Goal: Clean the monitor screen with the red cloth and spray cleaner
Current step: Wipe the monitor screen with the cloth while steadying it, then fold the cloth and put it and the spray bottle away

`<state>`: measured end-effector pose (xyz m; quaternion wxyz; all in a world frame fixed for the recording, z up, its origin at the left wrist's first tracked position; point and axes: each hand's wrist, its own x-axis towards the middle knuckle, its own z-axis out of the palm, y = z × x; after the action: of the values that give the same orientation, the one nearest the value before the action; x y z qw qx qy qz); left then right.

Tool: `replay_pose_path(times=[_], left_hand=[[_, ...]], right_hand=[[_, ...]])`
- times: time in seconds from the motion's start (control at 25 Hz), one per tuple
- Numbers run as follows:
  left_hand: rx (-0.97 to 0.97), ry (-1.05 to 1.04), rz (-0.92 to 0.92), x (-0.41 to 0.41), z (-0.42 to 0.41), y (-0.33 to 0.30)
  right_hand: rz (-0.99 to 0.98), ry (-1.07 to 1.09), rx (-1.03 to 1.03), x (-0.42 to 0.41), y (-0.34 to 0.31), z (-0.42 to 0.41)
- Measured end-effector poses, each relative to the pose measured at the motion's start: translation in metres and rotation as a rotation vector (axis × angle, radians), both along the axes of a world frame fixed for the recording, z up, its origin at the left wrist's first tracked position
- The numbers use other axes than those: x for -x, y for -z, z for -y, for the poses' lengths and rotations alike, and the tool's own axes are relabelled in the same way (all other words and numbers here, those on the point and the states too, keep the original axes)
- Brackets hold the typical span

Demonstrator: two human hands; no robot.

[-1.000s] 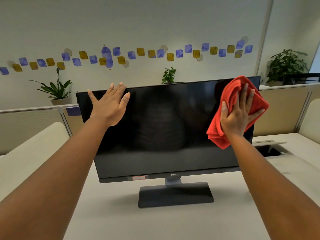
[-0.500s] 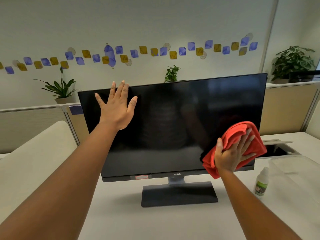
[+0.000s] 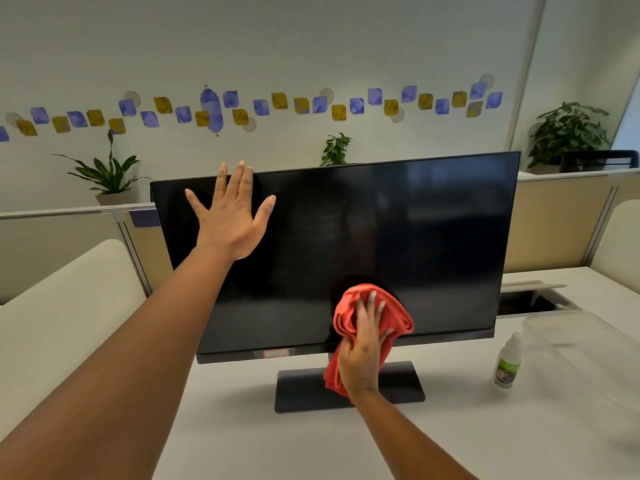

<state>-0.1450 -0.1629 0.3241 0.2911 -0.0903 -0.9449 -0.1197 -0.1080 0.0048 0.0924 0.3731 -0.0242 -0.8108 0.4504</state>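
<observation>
Single head-worn wide-angle view, facing forward and slightly down across the desk (image 3: 242,441). The monitor (image 3: 415,237) stands near and square-on, filling mid-frame. Both forearms enter from the bottom edge; no second view.

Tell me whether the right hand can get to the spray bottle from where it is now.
Probably yes. The spray bottle stands upright on the desk, right of the right hand, with bare desk between. But that hand holds the red cloth.

Pale wall (image 3: 311,39), potted plants (image 3: 568,133)
</observation>
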Motion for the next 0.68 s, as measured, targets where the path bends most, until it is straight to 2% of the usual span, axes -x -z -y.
replay_pose_path(times=[0.16,0.28,0.36,0.44,0.52,0.6,0.68], left_hand=[[-0.008,-0.008,0.005,-0.004,0.002,-0.002],[-0.036,0.051,-0.124,-0.020,-0.007,0.006],[-0.116,0.174,-0.185,-0.034,-0.018,0.021],[-0.250,0.391,-0.059,-0.051,-0.027,0.038],[-0.265,0.549,0.194,-0.066,-0.031,0.053],[-0.196,0.567,0.436,-0.080,-0.035,0.061],[-0.192,0.564,0.599,-0.093,-0.037,0.064]], right_hand=[[0.038,-0.246,0.115,-0.020,-0.022,0.004],[0.121,-0.269,0.212,-0.036,-0.052,-0.009],[0.212,-0.337,0.242,-0.044,-0.075,-0.019],[0.328,-0.491,0.213,-0.052,-0.100,-0.029],[0.449,-0.672,0.146,-0.061,-0.123,-0.038],[0.571,-0.770,0.071,-0.072,-0.142,-0.044],[0.605,-0.779,0.028,-0.081,-0.152,-0.049]])
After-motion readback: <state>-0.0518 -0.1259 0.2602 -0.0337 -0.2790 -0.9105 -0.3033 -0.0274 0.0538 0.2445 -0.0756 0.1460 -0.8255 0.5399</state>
